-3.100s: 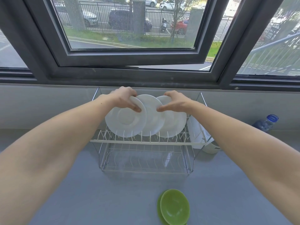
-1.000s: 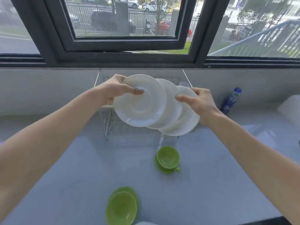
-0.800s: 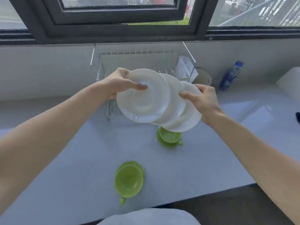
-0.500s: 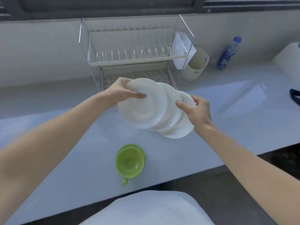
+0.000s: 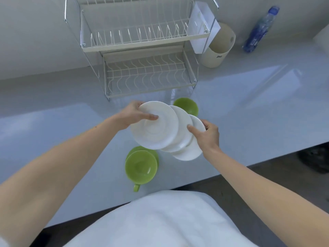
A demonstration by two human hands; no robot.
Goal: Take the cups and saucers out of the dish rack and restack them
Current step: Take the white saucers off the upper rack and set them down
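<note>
Saucers have come out of the rack, now empty at twelve o'clock, fanned above the bench. Left hand and right hand each pinch a rim. Next, I'd square them into one stack beside the green cup at six o'clock.

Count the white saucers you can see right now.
3, fanned and overlapping above the counter: the front saucer in the left hand, the middle saucer, and the rear saucer by the right hand. More could hide behind them.

Three white saucers, two green cups, one rack.
</note>
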